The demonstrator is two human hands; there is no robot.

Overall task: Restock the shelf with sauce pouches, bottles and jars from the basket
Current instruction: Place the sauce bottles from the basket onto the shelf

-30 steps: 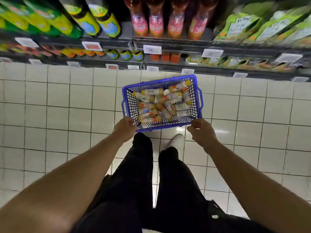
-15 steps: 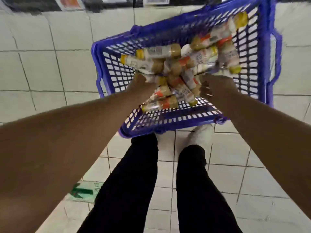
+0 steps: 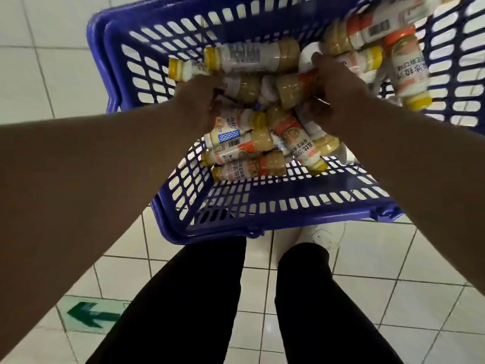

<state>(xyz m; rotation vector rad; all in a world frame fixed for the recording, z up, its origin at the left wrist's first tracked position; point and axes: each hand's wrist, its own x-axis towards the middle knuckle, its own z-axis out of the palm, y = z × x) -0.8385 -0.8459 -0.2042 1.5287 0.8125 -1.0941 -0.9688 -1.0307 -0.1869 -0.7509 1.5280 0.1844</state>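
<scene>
Head view: a blue lattice basket fills the upper half of the picture, standing on white floor tiles. Inside lies a jumbled heap of small sauce bottles, all on their sides: yellow caps, white-and-orange labels with printed text and barcodes, tan sauce showing through the clear plastic. More bottles pile toward 1 o'clock, blurred.

The left hand reaches in from 9 o'clock, its fingers curled down among the bottles near the heap's middle; whether they pinch a bottle I cannot tell, since the hand's back hides them. The right hand comes from 3 o'clock, fingers curled round an orange-banded bottle at the centre.

At 6 o'clock are black trouser legs and a white shoe. A green arrow marks the floor at 8 o'clock.
</scene>
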